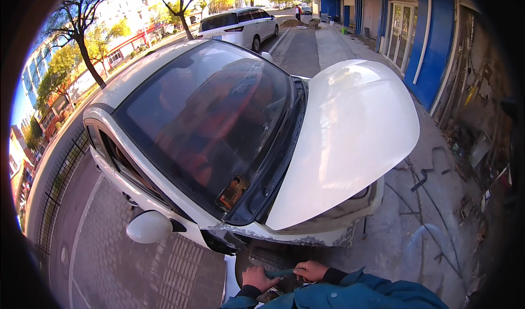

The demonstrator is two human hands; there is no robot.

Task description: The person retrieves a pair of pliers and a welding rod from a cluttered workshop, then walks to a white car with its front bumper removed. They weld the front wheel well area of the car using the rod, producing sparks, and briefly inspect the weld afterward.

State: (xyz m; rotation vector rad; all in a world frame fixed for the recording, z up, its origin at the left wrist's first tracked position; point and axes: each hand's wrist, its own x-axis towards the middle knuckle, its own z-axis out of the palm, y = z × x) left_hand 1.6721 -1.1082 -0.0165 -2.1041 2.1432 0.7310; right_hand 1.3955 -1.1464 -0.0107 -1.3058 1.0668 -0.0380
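Two hands meet at one greenish strip (281, 273): the right hand (310, 271) closes around its right end, the left hand (260, 279) curls at the other, how firmly I cannot tell. Just beyond the grip sits one tyre (269, 258), hemmed in by one white car (164, 208); one white sheet (232, 279) stands left.

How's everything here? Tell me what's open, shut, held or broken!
Left hand, curled around a green thing
Right hand, curled around its other end
White hood, mostly down; latching hidden
Windshield, no crack visible
Side mirror, folded out
Car's front edge, chipped, ragged
Glass doors, look shut
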